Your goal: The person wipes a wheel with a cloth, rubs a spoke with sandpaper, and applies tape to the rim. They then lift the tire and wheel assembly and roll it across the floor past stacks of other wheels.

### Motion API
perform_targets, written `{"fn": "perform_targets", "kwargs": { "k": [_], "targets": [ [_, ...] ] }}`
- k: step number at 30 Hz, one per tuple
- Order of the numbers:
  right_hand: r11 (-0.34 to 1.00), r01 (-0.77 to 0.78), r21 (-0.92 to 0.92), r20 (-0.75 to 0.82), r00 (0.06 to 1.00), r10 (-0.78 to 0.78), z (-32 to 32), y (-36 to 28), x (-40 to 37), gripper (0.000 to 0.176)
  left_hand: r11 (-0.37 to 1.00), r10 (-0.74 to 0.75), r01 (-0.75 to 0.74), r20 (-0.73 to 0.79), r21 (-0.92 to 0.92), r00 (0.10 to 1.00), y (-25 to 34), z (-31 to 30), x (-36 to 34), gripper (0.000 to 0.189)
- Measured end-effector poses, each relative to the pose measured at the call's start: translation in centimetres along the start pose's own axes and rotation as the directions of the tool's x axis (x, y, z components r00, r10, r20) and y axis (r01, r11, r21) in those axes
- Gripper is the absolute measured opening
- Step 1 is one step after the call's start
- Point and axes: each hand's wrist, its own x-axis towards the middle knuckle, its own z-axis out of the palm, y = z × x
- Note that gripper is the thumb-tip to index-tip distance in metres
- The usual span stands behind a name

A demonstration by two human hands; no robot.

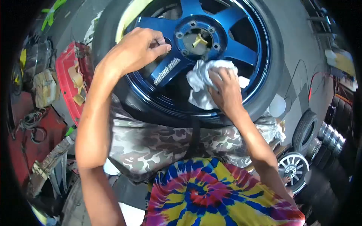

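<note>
A glossy blue spoked wheel rim (pixel 169 71) with white lettering on one spoke sits inside a black tire (pixel 277 56). My right hand (pixel 226 88) presses a crumpled white cloth (pixel 203 81) against the lower spokes, below the hub. Over the left spokes is my left hand (pixel 145 47), its fingers curled in toward the thumb; whatever may be between them is hidden. A yellowish piece (pixel 200 40) shows in the hub opening. Part of the rim's lower right is covered by the cloth.
Camouflage-patterned fabric (pixel 151 147) lies between the tire and my body. On the left are a red car part (pixel 69 83) and a cable (pixel 34 120). A loose tire (pixel 304 130), a silver multi-spoke wheel (pixel 293 169) and stacked rims (pixel 332 137) stand on the right.
</note>
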Motion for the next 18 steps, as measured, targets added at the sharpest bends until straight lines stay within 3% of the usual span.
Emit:
{"fn": "perform_targets", "kwargs": {
  "k": [1,2,3,4,5,6,7,8,10,13,14,16,18],
  "targets": [
    [0.999,-0.015,-0.034,0.100,0.995,0.018,-1.1,-0.4,-2.4,0.052,0.997,0.057,-0.061,0.072,0.055,0.996,-0.2,0.6,0.4,0.028],
    [0.998,0.027,0.051,0.174,0.984,-0.036,-2.6,0.0,-4.7,0.052,0.985,0.114,-0.130,0.138,0.111,0.984,-0.2,0.8,1.0,0.028],
    [0.999,0.015,0.032,0.274,0.962,-0.023,-4.5,-0.7,-6.4,0.049,0.986,0.099,-0.130,0.254,0.106,0.962,0.5,0.9,1.6,0.028],
    [1.000,0.000,-0.031,0.295,0.955,0.010,-5.8,-1.4,-7.3,0.045,0.983,0.115,-0.148,0.267,0.107,0.957,0.5,1.3,2.2,0.028],
    [0.996,-0.017,-0.092,0.318,0.947,0.046,-7.2,-2.2,-8.0,0.041,0.925,0.262,-0.301,0.185,0.231,0.947,0.4,2.0,2.8,0.028],
    [0.983,-0.180,-0.030,0.414,0.893,0.176,-9.2,-3.4,-8.9,0.032,0.828,0.426,-0.443,0.127,0.345,0.896,-0.1,3.3,3.8,0.028],
    [0.961,-0.275,0.010,0.491,0.839,0.235,-10.2,-3.9,-9.6,0.028,0.793,0.492,-0.506,0.133,0.339,0.861,-0.5,4.0,4.4,0.031],
    [0.895,-0.431,0.118,0.608,0.744,0.277,-9.9,-3.7,-11.8,0.031,0.788,0.504,-0.520,0.139,0.331,0.852,-0.5,5.0,4.9,0.031],
    [0.769,-0.615,0.174,0.879,0.448,0.160,-9.6,-4.3,-13.8,0.036,0.752,0.617,-0.614,0.073,0.240,0.783,-0.3,7.0,5.0,0.035],
    [0.835,-0.484,0.260,0.724,0.671,0.164,-7.5,-5.5,-17.0,0.040,0.629,0.741,-0.744,0.117,0.224,0.661,-1.7,10.5,4.9,0.056],
    [0.832,-0.493,0.256,0.719,0.672,0.177,-7.4,-5.3,-16.9,0.040,0.601,0.754,-0.765,0.155,0.231,0.639,-1.7,11.5,4.6,0.064],
    [0.641,-0.645,0.416,0.706,0.673,0.219,-7.8,-5.0,-15.4,0.037,0.606,0.731,-0.760,0.210,0.236,0.649,-1.6,12.9,3.3,0.078],
    [0.564,-0.722,0.402,0.622,0.667,0.410,-8.8,-5.5,-15.0,0.024,0.618,0.713,-0.751,0.236,0.233,0.660,-1.5,13.7,2.2,0.085]
  ]
}}
